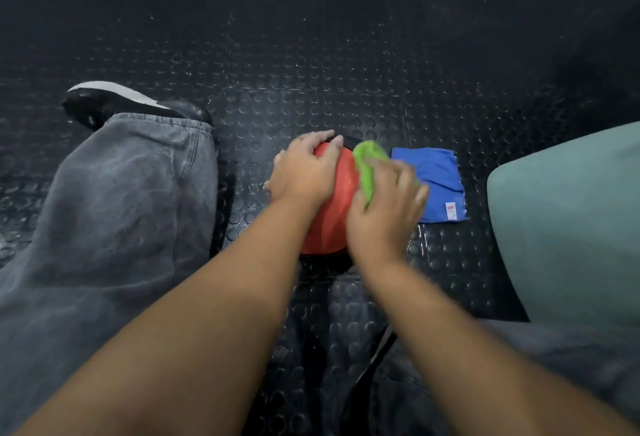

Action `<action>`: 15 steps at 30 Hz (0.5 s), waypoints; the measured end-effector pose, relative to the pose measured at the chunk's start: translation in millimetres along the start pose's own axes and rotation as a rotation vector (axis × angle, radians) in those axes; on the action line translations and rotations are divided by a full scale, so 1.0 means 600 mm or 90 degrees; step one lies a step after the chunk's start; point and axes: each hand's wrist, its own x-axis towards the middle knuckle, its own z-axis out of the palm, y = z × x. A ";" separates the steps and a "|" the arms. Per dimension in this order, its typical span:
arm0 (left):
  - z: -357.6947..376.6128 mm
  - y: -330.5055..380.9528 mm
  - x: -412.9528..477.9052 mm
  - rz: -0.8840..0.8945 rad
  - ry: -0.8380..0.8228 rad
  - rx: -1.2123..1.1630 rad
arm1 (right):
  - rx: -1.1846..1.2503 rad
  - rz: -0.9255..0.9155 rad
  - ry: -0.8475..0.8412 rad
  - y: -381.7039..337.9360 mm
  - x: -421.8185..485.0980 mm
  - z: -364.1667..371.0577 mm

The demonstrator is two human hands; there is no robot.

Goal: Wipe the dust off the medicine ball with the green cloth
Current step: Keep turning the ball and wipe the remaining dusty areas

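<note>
Red-orange medicine ball (329,214) with black ends sits on the floor (311,54), mid-frame between the person's legs. Left hand (304,172) lies flat on the ball's upper left side, fingers spread slightly and curled over the far black rim, not pinching anything. Right hand (388,207) presses the green cloth (369,165) against the ball's upper right side; fingers are folded over the cloth, clamped on it, though the hand is motion-blurred so exact finger spacing is unclear. Cloth bunches out past the fingertips toward the ball's far edge.

Just right of the ball, a folded blue cloth (438,182) lies flat on the floor, white tag at its near right corner. Its left edge is partly hidden behind the right hand; can't tell whether it touches the ball.

Left: grey jeans leg (114,214) runs along the floor near the ball, a narrow strip of floor between them, black shoe with white sole (131,103) at its far end. Right: pale green cushioned edge (571,221), apart from the blue cloth. Second jeans leg (519,366) at the near right.

Floor is black rubber with raised round studs. Far side of the ball is open floor up to the top edge of view.
</note>
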 end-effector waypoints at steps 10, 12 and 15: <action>-0.046 -0.052 0.005 0.015 0.026 -0.189 | 0.218 0.298 -0.147 0.114 0.064 0.052; -0.052 -0.074 0.001 0.046 0.020 -0.215 | 0.266 0.350 -0.234 0.137 0.065 0.073; -0.066 -0.108 -0.021 0.070 -0.012 -0.195 | 0.403 0.470 -0.281 0.157 0.059 0.081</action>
